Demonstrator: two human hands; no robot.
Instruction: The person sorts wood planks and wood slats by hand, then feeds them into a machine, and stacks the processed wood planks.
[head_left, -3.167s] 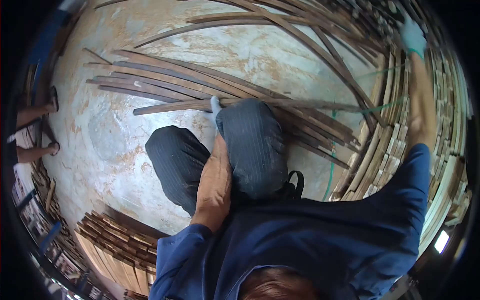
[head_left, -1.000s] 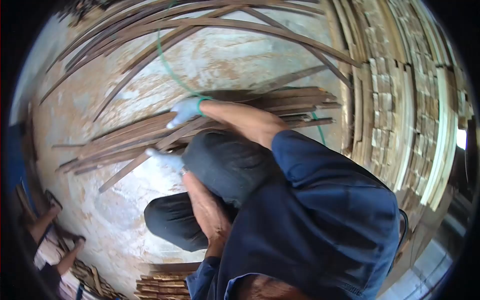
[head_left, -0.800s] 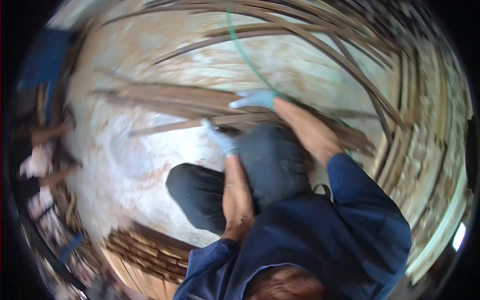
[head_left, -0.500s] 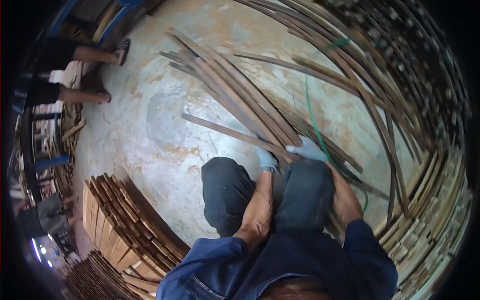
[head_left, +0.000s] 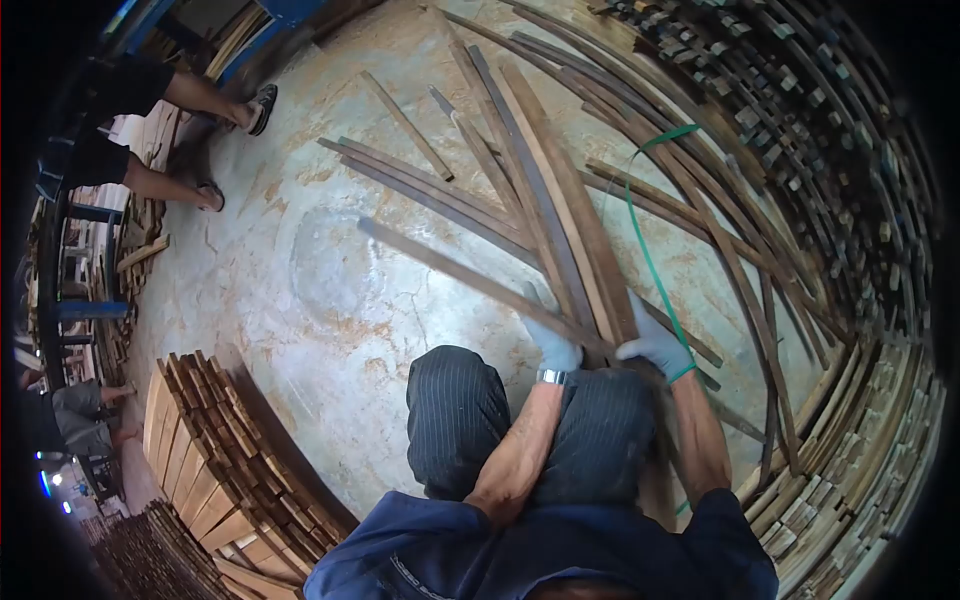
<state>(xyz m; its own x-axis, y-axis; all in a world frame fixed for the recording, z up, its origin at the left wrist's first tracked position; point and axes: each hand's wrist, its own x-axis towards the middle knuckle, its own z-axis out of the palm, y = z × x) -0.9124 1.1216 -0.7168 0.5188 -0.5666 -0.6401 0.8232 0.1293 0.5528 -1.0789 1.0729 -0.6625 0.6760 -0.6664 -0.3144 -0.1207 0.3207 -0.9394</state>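
My left hand (head_left: 553, 343), in a pale glove, presses against the left side of several long brown wooden strips (head_left: 575, 205) near my knees. One separate strip (head_left: 455, 273) crosses over that hand's side and slants out to the upper left. On the other side my right hand (head_left: 657, 345), also gloved, grips the near end of the bundle, thumb over the top. The strips' far ends fan out above the floor. A thin green strap (head_left: 645, 245) runs down by my right wrist.
More strips (head_left: 430, 200) and a short piece (head_left: 407, 125) lie on the concrete floor (head_left: 330, 260). Stacked wood (head_left: 235, 450) stands at lower left, with larger piles (head_left: 850, 450) along the right. Another person's legs (head_left: 205, 100) show at upper left.
The bundle has swung toward upright and to the right, pulling apart from strips left on the floor. A short piece now lies separately. Both hands have shifted slightly.
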